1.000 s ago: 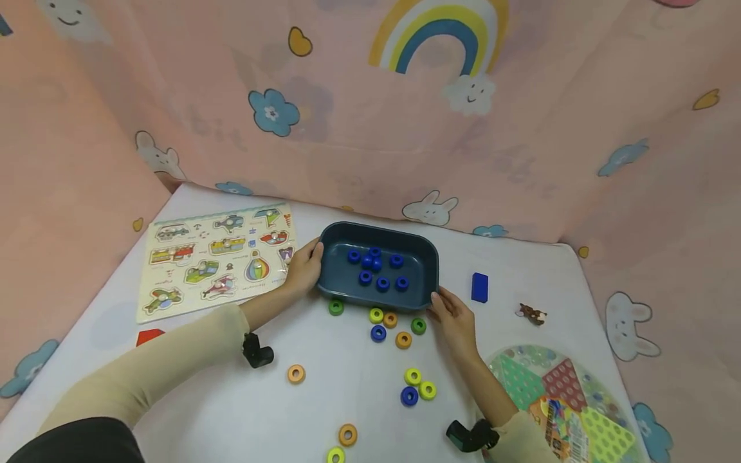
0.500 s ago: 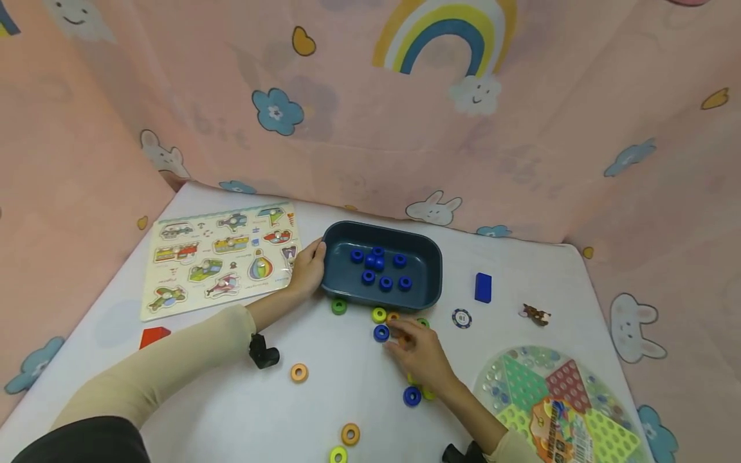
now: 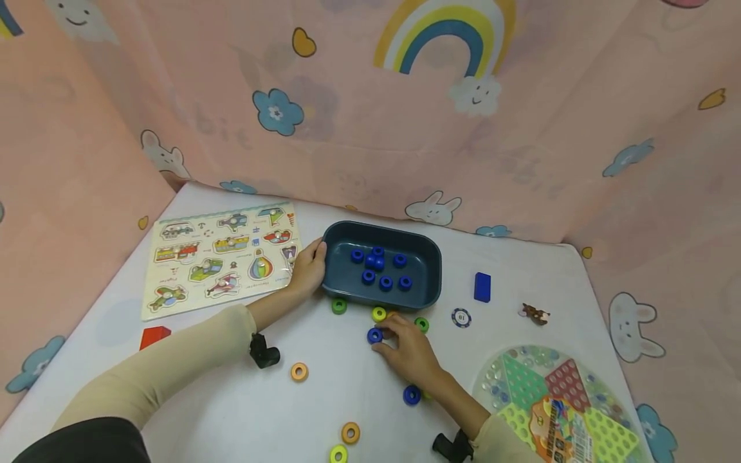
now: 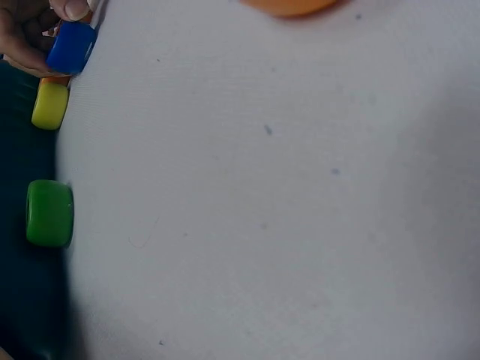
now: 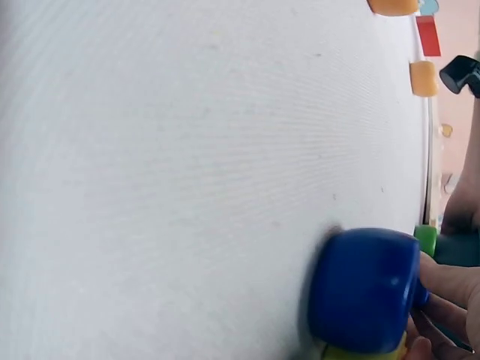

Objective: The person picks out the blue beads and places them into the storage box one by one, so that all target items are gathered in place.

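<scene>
My left hand (image 3: 307,269) grips the left end of a dark blue-green rectangular tray (image 3: 428,273), with several small blue rings (image 3: 385,283) lying inside. Just in front of the tray, my right hand (image 3: 412,350) pinches a blue ring (image 3: 374,335) between thumb and fingers. That ring (image 4: 72,48) also shows between the fingertips in the left wrist view. A yellow ring (image 3: 379,314), an orange ring (image 3: 392,315) partly covered by the hand, and green rings (image 3: 421,324) lie around it. Another blue ring (image 3: 411,395) sits below my right wrist, large in the right wrist view.
Orange rings (image 3: 299,372) and a yellow ring (image 3: 338,454) are scattered nearer me. A picture puzzle board (image 3: 220,260) lies left, by a red block (image 3: 154,336). On the right are a blue block (image 3: 482,287), a poker chip (image 3: 461,317), a small brown figure (image 3: 535,314) and a round game board (image 3: 561,399).
My right hand has left the tray's right corner, reached down to the loose rings, and taken hold of a blue one, shifting it slightly left. The left hand stays on the tray.
</scene>
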{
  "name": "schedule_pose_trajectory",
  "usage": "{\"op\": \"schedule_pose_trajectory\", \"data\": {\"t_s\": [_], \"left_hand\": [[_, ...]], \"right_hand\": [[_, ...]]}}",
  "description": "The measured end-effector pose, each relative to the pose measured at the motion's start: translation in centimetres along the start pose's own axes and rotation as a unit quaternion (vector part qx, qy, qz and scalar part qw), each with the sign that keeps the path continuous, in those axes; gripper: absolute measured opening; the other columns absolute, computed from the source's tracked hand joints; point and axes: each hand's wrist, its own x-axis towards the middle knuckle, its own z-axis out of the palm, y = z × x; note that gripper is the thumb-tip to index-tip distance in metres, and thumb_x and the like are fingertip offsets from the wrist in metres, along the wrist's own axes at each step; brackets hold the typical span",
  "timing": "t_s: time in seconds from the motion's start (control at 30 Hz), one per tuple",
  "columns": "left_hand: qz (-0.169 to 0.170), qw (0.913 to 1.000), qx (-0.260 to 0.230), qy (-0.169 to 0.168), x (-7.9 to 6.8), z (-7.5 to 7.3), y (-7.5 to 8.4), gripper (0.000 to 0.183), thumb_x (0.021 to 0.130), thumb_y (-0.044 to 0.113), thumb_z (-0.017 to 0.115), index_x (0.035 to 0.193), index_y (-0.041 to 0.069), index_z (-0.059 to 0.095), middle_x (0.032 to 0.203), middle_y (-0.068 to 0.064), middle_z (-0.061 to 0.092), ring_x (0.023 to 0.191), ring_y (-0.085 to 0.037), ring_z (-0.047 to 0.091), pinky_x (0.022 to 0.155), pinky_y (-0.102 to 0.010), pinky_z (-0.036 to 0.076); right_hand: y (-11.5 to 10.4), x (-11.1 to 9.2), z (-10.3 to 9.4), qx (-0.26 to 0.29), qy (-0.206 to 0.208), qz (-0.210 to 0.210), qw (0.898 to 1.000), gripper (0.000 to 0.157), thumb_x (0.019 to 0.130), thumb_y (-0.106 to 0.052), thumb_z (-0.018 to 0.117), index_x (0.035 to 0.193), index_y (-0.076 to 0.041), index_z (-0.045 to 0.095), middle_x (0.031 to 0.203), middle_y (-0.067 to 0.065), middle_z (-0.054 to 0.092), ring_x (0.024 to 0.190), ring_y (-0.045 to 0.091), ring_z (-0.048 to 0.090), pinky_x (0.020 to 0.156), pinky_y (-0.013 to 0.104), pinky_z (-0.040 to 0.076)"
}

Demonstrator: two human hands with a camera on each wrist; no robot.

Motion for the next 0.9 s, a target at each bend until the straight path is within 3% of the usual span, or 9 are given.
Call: {"op": "schedule_pose_trajectory", "data": {"t_s": [0.17,0.33,0.5,0.7,0.9], "left_hand": [[-0.003,1.0,-0.001,-0.003,0.0,-0.1,-0.1,0.041,0.101,0.023,0.036,0.133,-0.001,0.046,0.134,-0.015,0.047,0.127,-0.025,0.038,0.106,-0.035,0.027],[-0.003,1.0,-0.003,-0.005,0.1,0.0,-0.2,0.042,0.101,0.023,0.036,0.134,0.0,0.046,0.134,-0.015,0.047,0.127,-0.026,0.039,0.106,-0.035,0.027],[0.0,1.0,0.0,-0.002,0.1,-0.1,-0.1,0.041,0.101,0.022,0.036,0.133,-0.001,0.046,0.133,-0.016,0.047,0.126,-0.027,0.039,0.106,-0.036,0.027],[-0.002,1.0,-0.002,-0.001,0.1,-0.1,0.0,0.041,0.101,0.023,0.036,0.134,0.0,0.046,0.134,-0.016,0.047,0.127,-0.027,0.038,0.106,-0.036,0.027],[-0.001,1.0,0.001,-0.002,0.1,0.0,0.0,0.041,0.101,0.022,0.036,0.133,-0.001,0.046,0.134,-0.017,0.047,0.127,-0.027,0.039,0.106,-0.036,0.027]], "right_hand": [[-0.2,0.1,-0.8,0.046,-0.006,0.003,0.999,0.028,0.076,-0.016,0.077,0.102,-0.01,0.066,0.086,-0.006,0.059,0.073,0.015,0.052,0.059,0.024,0.044],[-0.6,0.5,-2.1,0.127,-0.012,-0.007,0.992,0.028,0.075,-0.012,0.077,0.102,-0.011,0.068,0.091,-0.004,0.062,0.08,0.021,0.057,0.059,0.025,0.049],[-1.3,2.6,-4.5,0.178,-0.001,-0.024,0.984,0.029,0.077,-0.015,0.076,0.105,-0.01,0.067,0.096,0.002,0.062,0.082,0.023,0.059,0.06,0.03,0.052],[-1.0,6.9,-6.8,0.116,0.031,-0.032,0.992,0.029,0.079,-0.017,0.074,0.106,-0.01,0.067,0.099,-0.001,0.061,0.085,0.021,0.059,0.061,0.026,0.051],[0.3,10.4,-7.8,0.074,0.037,-0.014,0.996,0.031,0.078,-0.013,0.075,0.107,-0.007,0.067,0.102,0.004,0.063,0.088,0.022,0.061,0.072,0.034,0.052]]}}
